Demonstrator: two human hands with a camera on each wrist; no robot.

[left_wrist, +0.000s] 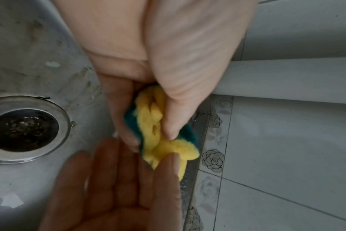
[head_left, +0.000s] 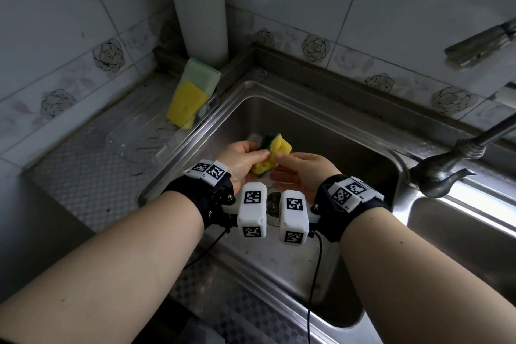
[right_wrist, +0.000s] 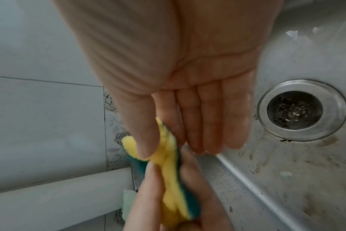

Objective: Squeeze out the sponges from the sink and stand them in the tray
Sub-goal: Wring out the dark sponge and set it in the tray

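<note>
Sponge in hands: a yellow and green sponge is held up over the sink, all scrunched and twisted.
Left hand: the left hand grips one end, thumb on the yellow side and fingers curled under the green side.
Right hand: the right hand pinches the other end with thumb and first finger. Its other fingers are straight and look wet.
Done: two sponges stand in the tray, which sits left of the sink. One is yellow. A pale green one stands behind it, leaning toward the white pipe.
Now: I think this sponge is being squeezed out.
Left to do: finish the squeeze, then stand this sponge in the tray by the other two.
Sink: I see no more sponges there, only the drain and some small bits. The arms hide part of the bottom, so I cannot be sure.
</note>
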